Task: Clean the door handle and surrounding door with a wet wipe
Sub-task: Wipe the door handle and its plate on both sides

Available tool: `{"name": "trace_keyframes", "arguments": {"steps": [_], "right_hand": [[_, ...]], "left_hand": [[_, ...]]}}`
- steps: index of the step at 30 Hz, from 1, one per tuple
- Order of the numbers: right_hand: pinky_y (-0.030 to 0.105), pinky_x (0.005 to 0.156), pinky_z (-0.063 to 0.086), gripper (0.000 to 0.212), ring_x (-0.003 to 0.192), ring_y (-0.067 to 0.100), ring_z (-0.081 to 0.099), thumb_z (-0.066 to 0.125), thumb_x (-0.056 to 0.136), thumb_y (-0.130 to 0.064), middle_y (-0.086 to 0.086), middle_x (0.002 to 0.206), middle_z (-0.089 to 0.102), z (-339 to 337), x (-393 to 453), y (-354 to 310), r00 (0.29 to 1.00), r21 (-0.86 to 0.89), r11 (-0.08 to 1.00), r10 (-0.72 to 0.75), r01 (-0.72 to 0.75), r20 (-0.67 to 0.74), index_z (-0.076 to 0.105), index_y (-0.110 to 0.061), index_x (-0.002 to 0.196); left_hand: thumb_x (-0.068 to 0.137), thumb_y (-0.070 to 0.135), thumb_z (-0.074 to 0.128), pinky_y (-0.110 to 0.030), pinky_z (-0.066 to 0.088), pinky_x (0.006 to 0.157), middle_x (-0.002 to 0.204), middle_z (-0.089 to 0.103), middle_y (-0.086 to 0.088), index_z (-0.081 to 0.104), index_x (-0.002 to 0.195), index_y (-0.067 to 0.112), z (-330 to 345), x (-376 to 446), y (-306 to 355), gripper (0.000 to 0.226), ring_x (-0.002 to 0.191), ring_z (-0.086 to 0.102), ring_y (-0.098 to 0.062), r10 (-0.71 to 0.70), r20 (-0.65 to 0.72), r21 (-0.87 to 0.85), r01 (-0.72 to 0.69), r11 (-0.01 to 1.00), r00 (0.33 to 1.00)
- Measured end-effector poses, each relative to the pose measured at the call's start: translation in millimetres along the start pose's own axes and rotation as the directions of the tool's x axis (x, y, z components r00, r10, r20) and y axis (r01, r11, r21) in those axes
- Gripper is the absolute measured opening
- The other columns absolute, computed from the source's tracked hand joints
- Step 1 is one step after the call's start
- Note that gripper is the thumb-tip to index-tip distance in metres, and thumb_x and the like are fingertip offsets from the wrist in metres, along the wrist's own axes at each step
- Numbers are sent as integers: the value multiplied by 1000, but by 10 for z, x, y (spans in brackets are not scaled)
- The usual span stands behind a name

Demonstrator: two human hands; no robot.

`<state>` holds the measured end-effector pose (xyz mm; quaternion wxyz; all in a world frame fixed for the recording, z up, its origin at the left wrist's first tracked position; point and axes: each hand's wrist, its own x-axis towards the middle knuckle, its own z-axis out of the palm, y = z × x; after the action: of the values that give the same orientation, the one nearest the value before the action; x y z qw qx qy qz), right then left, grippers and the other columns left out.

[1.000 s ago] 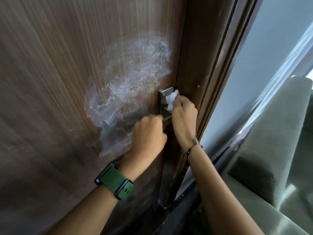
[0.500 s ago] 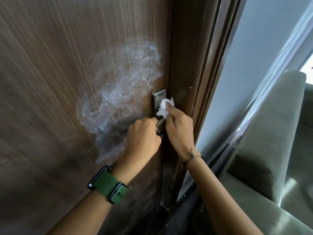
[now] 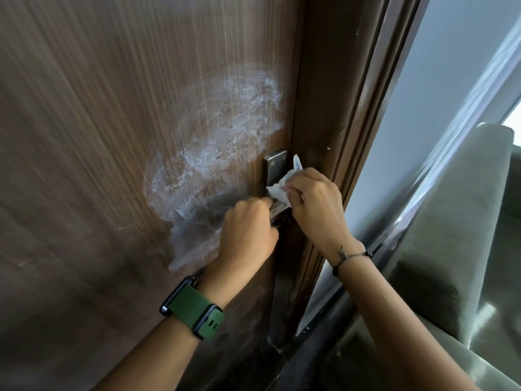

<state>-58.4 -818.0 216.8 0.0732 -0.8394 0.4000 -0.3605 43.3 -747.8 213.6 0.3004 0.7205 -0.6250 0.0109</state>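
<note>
Nearest, at six o'clock, the left wrist wears a green watch (image 3: pixel 194 313); the right wrist, at four o'clock, carries a thin dark bracelet (image 3: pixel 345 256). Beyond them the left hand (image 3: pixel 248 232) has its grip clamped round the door handle (image 3: pixel 277 207), which shows only as a glint of metal past the knuckles. Just at its two o'clock the right hand (image 3: pixel 317 206) has its grip pinched together on the wet wipe (image 3: pixel 282 190), pressed against the lower part of the metal plate (image 3: pixel 275 167).

To do this well, hold the handle steady with the left hand and work the wipe firmly down the plate and round the base of the handle, refolding to a clean face.

Farther, at eleven o'clock, the wooden door (image 3: pixel 112 136) bears a pale wet smear (image 3: pixel 220 148). A grey sofa (image 3: pixel 465 221) stands at three o'clock.

Against half a second ago, the wipe sits lower on the plate and the right hand has turned over it.
</note>
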Motion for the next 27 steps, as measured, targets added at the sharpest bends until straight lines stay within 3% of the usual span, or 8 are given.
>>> {"name": "trace_keyframes", "arguments": {"steps": [4,6,11,14,20,23,25,27], "right_hand": [[26,77,45,17,94,25,61,53,87,-1,12,103,66,-27,109,-12,998,-81,996,-26,31,63,69,-4,93],[32,77,49,15,94,26,60,56,87,-3,13,100,66,-56,4,4,998,-124,991,-38,44,51,69,-3,94],[35,76,51,19,92,28,60,48,90,-3,14,104,62,-2,186,-98,994,-150,988,-7,23,105,66,-2,96],[29,66,45,17,87,26,59,48,91,-5,14,98,62,-23,92,-42,995,-207,978,21,0,100,65,-3,91],[25,54,31,12,74,27,56,50,92,-16,12,89,60,45,169,-160,992,-159,981,123,-116,38,56,-6,88],[26,46,25,12,65,24,51,48,92,-14,4,72,56,94,91,-104,980,-63,978,201,-200,4,43,-13,81],[21,46,29,10,61,17,47,48,91,-16,-4,67,50,90,-9,-13,960,52,960,277,-274,-39,47,-14,81],[20,47,36,9,59,12,50,48,91,-17,-5,69,54,132,0,13,942,160,933,332,-321,-42,56,-14,89]], "left_hand": [[77,2,55,-39,47,68,95,69,-17,63,103,8,-4,24,6,28,89,62,-38,-24,4,0,24,1000,1000],[78,2,55,-36,48,69,96,69,-16,63,105,8,1,-5,-7,28,88,63,-35,-5,8,-4,5,1000,1000],[76,-1,54,-31,34,60,86,67,-16,62,90,5,-2,22,-5,17,83,62,-37,-17,13,-15,17,1000,1000],[80,3,54,-31,34,60,89,68,-15,63,94,7,2,-13,-20,17,84,62,-35,-13,9,-14,14,1000,1000],[76,1,54,-33,37,62,90,68,-16,63,96,7,-16,-2,3,23,87,62,-37,-17,16,-32,17,999,1000],[77,1,55,-34,43,66,92,69,-15,63,98,8,-24,-12,-9,24,88,63,-35,-14,30,-57,16,998,999],[79,3,54,-36,47,70,95,69,-14,63,102,9,-33,-19,3,26,90,63,-34,-14,24,-61,16,998,1000],[79,2,53,-33,44,64,93,69,-15,64,99,8,-24,-13,7,24,87,64,-33,-10,12,-45,10,999,1000]]}}
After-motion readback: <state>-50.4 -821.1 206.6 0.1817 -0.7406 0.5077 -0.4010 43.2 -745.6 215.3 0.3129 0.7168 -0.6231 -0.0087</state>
